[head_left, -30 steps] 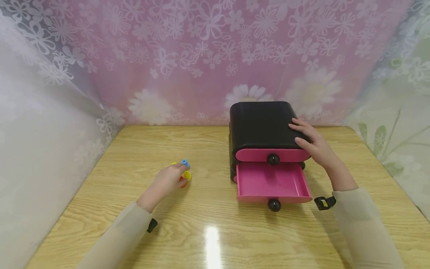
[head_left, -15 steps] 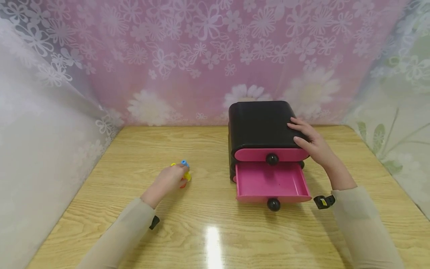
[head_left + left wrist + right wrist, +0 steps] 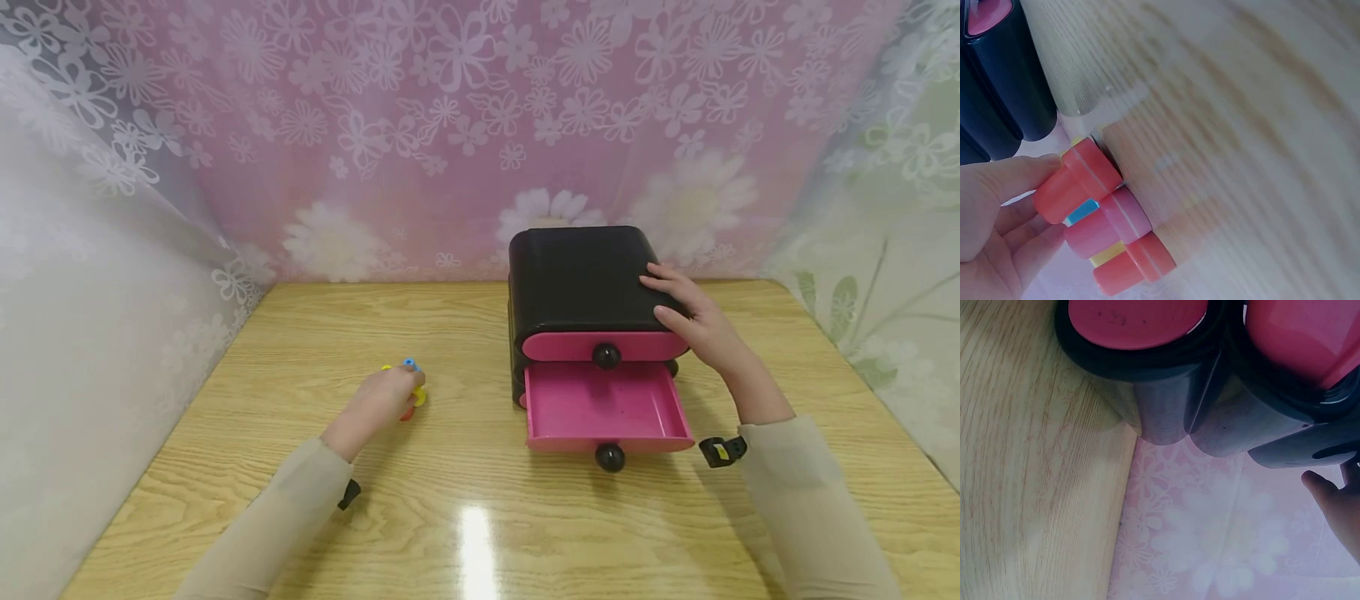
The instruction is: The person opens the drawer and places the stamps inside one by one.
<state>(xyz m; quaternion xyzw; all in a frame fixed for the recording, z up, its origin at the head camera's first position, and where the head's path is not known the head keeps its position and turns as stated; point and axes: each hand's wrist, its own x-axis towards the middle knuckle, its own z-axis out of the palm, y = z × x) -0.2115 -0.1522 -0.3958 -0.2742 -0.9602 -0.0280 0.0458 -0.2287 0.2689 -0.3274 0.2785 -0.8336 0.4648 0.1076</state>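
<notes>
A small toy made of red, pink, yellow and blue pieces lies on the wooden table, left of centre. My left hand grips it; in the left wrist view my thumb and fingers curl round the toy. At the right stands a black drawer box. Its upper pink drawer is pushed in, and its lower pink drawer is pulled out and looks empty. My right hand rests flat on the box's top right corner. The right wrist view shows the box from its side.
A floral pink curtain hangs behind the table, and pale curtains close in both sides. Bare wood lies between the toy and the box and along the front edge.
My left hand has settled a little further over the toy, hiding more of it. The right hand, the box and the drawers have not moved.
</notes>
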